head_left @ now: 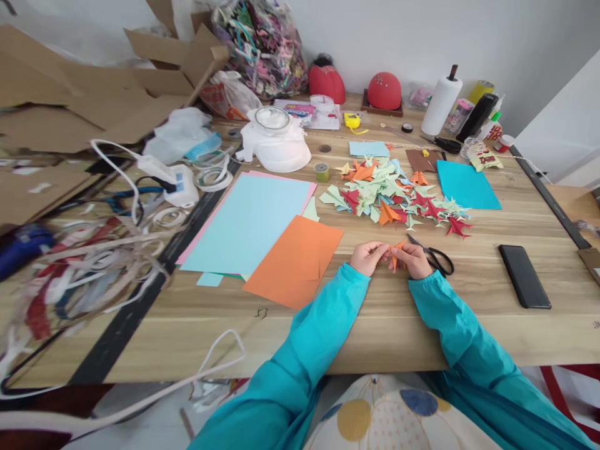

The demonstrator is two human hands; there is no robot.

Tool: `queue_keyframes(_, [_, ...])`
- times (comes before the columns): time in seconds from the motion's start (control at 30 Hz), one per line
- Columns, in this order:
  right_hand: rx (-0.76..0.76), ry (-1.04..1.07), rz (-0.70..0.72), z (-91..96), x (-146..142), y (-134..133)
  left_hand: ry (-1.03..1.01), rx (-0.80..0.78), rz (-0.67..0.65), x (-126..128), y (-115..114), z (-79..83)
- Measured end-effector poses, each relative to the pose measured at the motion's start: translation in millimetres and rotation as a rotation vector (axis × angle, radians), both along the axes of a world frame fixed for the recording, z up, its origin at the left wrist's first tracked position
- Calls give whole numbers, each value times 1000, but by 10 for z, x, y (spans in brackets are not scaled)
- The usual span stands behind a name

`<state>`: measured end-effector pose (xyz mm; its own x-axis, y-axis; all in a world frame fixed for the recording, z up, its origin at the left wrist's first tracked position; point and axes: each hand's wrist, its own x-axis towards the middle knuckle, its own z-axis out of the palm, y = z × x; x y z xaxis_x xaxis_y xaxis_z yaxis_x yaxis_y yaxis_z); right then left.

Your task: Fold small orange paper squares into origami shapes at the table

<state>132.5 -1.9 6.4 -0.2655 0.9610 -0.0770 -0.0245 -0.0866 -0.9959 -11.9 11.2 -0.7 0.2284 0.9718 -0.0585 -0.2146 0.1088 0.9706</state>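
Note:
My left hand and my right hand meet over the wooden table, both pinching a small folded orange paper piece between their fingertips. Black-handled scissors lie just right of my right hand. Beyond the hands spreads a pile of folded paper shapes in green, orange, red and blue. An orange sheet lies to the left of my left hand, overlapping a light blue sheet on pink paper.
A black phone lies at the right. A teal sheet sits behind the pile. A white container, paper towel roll, red domes and cardboard crowd the back. Tangled straps and cables cover the left.

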Motion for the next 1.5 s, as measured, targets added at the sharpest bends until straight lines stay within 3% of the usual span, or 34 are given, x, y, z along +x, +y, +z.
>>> queue_keyframes(0.17, [-14,13,-24,-39,6,13,-100,-72,-45,-5,14,-18])
queue_keyframes(0.33, [-5,3,-35,-26,1,8,-154,-131,10,-21,31,-44])
queue_keyframes(0.57, [-11,-18,-57,0,-15,1,-48,-80,15,-49,35,-4])
queue_keyframes(1.0, [-12,-79,26,-63,32,33,177,96,-22,-106,38,16])
queue_keyframes(1.5, [-35,-21,14,-35,22,39,144,90,-67,-94,52,-2])
